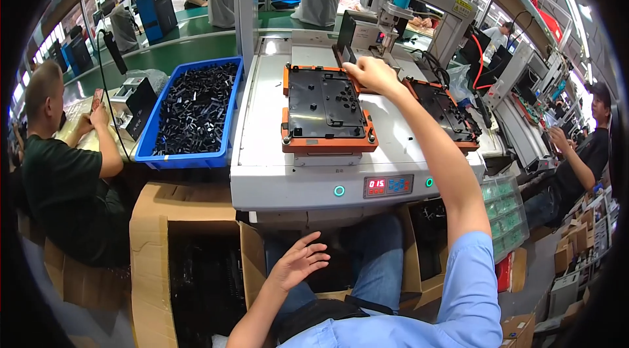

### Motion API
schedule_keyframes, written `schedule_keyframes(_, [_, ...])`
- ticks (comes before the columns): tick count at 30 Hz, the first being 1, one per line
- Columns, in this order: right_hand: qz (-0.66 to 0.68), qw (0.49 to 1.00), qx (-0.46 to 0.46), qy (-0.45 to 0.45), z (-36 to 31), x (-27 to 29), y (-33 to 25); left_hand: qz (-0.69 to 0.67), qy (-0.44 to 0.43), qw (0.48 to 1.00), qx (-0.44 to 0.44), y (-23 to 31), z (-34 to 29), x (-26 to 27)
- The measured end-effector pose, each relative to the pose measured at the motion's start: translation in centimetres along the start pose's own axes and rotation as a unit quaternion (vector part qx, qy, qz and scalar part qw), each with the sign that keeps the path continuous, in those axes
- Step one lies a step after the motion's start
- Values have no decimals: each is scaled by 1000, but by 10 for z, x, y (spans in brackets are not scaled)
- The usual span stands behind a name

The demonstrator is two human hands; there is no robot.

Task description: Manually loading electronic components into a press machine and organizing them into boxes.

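Mid-frame on the white worktop (pixel 396 132), with a green surface (pixel 191 37) at upper left, the left black panel (pixel 311 100) lies by the right hand (pixel 373 75), finger grip unclear, while the left hand's (pixel 300 263) fingers spread at lower centre.

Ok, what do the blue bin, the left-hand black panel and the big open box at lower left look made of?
Blue bin: probably molded plastic, slightly glossy, given its even color and rounded rim.
Black panel: likely plastic with a satin sheen and small raised details, though coated metal can't be ruled out.
Open box: cardboard, matte brown, with creased, folded flaps.
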State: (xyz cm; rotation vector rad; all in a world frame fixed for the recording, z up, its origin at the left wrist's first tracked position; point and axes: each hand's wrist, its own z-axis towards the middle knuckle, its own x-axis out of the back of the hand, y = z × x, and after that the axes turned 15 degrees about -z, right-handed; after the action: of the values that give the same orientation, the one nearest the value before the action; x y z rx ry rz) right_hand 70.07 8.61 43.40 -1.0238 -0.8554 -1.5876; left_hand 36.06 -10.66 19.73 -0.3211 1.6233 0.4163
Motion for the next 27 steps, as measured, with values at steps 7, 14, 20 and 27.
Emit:
schedule_keyframes(7, [71,977,-151,-136,33,-9,-21,-24,2,1000,-2,-1,3,2])
schedule_keyframes(14, [105,989,-102,13,-62,40,-40,-35,-6,999,-2,0,2,4])
schedule_keyframes(20, [196,954,-45,221,-184,30,-70,-52,8,999,-10,2,2,4])
schedule_keyframes(27, [302,918,-15,256,-183,17,-62,-28,22,999,-22,1,6,8])
